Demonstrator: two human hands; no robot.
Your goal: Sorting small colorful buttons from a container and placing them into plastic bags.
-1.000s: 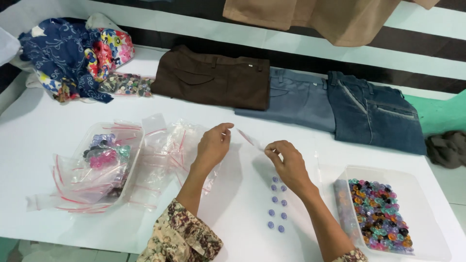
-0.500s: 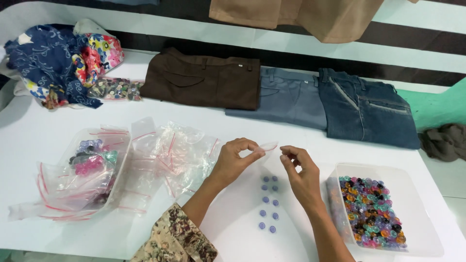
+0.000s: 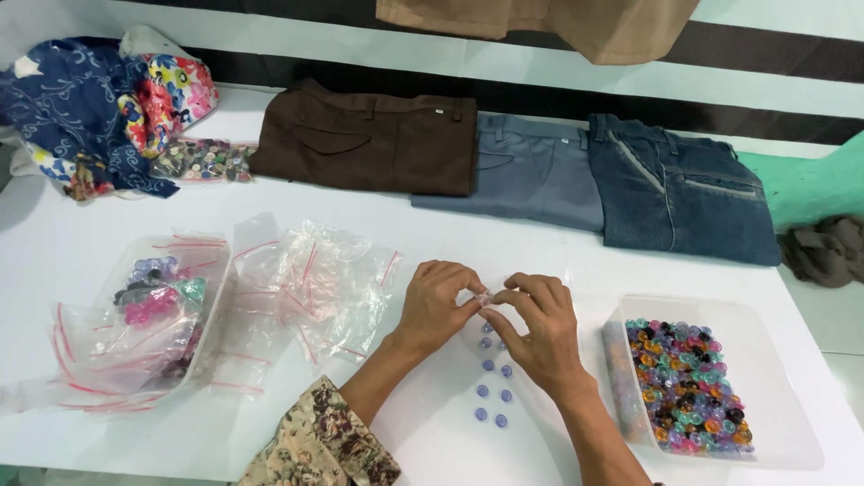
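Observation:
My left hand [image 3: 436,304] and my right hand [image 3: 538,326] meet over the white table [image 3: 504,234], both pinching the top edge of a small clear plastic bag [image 3: 486,297]. The bag is nearly see-through and its lower part lies flat under my hands. Several small bluish-purple buttons [image 3: 493,389] sit in a loose cluster just below my fingers; I cannot tell whether they lie inside the bag or on the table.
A clear tray [image 3: 781,360] full of mixed coloured buttons stands at the right. A heap of empty clear zip bags [image 3: 306,283] lies left of my hands, beside a tray [image 3: 157,306] of filled bags. Folded trousers [image 3: 378,139] and jeans [image 3: 684,189] line the far edge.
My hands have come together at the middle of the table, closing on the bag's top edge. The view has shifted slightly downward.

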